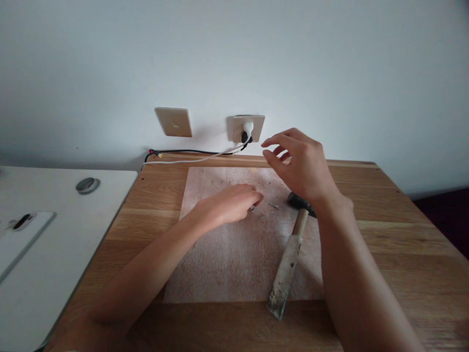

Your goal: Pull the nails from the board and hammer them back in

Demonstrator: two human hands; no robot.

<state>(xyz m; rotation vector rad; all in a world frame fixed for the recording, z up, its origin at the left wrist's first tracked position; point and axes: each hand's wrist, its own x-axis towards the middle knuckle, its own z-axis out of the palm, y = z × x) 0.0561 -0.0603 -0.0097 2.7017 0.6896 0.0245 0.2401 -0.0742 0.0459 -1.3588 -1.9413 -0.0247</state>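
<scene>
A thin reddish-brown board (220, 269) lies flat on the wooden tabletop. My left hand (238, 203) rests low over its middle with fingers curled; small silvery nails (252, 209) peek out at the fingertips, mostly hidden. Just right of that hand, a loose nail (273, 205) lies on the board. A row of small dark dots (269, 183) runs along the board's far part. My right hand (302, 159) is raised above the far right side, fingers apart and holding nothing. Below it lies a hammer (287, 269), its black head partly covered by my right wrist and its worn handle pointing toward me.
The wooden table (384, 244) stands against a white wall. At the back, a socket (258, 128) holds a white plug, and black and white cables (194, 159) trail left along the edge. A white surface (66, 244) with a grey round fitting (88, 185) adjoins on the left.
</scene>
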